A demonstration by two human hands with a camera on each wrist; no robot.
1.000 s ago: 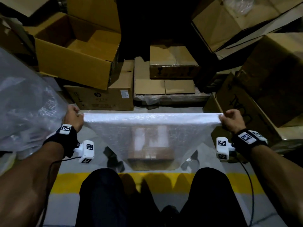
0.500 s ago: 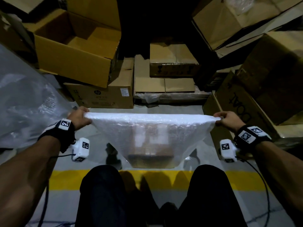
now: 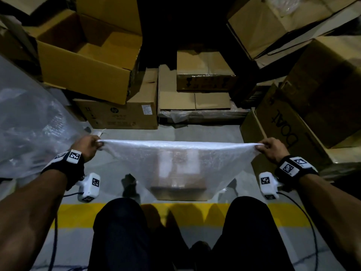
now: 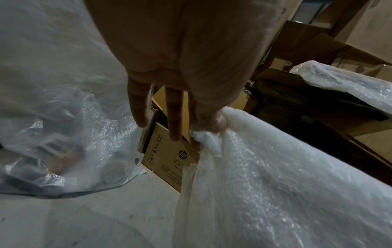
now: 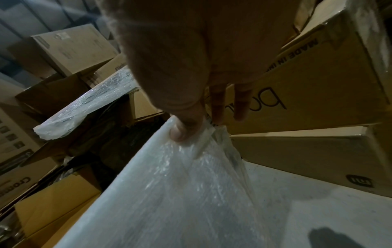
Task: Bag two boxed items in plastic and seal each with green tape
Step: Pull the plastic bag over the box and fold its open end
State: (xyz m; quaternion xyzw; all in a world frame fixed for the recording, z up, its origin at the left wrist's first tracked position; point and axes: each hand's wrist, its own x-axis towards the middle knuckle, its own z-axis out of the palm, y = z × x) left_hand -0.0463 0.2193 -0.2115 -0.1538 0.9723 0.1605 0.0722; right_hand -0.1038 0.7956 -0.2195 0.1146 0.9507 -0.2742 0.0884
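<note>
Tightly pinched bag, both hands.

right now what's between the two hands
The taut top edge of the plastic bag, pinched by left hand and right hand, box inside; head view.

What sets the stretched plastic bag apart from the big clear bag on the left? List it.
The white bubble-textured plastic bag is held taut by both hands, left hand and right hand; the large clear plastic bag sits untouched, crumpled. The taut one shows a single brown box; the other's contents are unclear. Both are see-through plastic.
</note>
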